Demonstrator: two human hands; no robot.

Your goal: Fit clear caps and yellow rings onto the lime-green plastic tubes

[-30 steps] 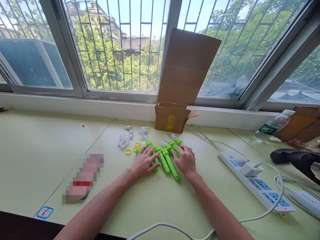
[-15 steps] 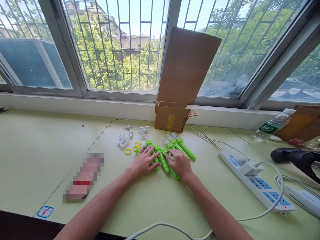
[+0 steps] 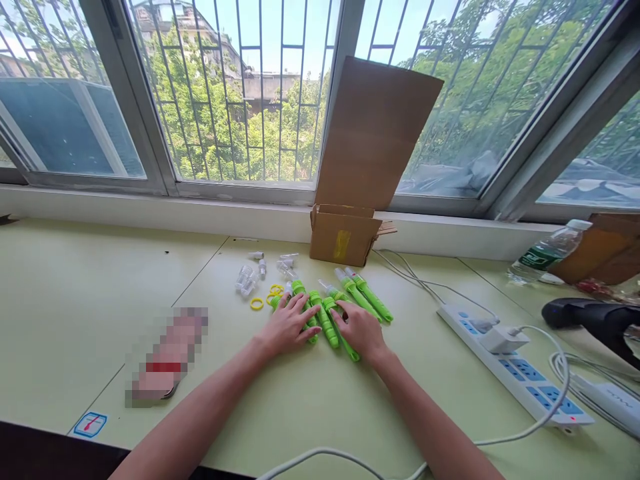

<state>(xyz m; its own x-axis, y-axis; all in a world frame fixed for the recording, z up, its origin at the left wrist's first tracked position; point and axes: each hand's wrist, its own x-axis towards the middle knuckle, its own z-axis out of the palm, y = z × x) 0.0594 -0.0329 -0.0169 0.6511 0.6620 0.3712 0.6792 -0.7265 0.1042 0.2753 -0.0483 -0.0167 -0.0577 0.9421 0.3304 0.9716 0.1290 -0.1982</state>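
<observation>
Several bright green pen-like plastic tubes (image 3: 329, 328) lie side by side on the table. My left hand (image 3: 287, 325) rests palm down over the leftmost ones, its fingers spread. My right hand (image 3: 361, 330) is curled over a green tube with a clear tip (image 3: 326, 285), whose body the hand mostly hides. Another green tube (image 3: 351, 348) pokes out below the right fingers. To the right, two green tubes with clear tips (image 3: 370, 299) lie parallel. Yellow rings (image 3: 257, 304) and small clear plastic caps (image 3: 245, 280) are scattered beyond my left hand.
A cardboard box (image 3: 345, 237) with a raised flap stands against the window sill. A white power strip (image 3: 520, 367) and cables (image 3: 563, 387) lie at the right, near a water bottle (image 3: 547, 253). A blurred flat object (image 3: 167, 360) lies at the left.
The clear-tipped green tube by my right hand has tilted, its tip shifting left, away from the two tubes beside it. My left hand has stayed in place.
</observation>
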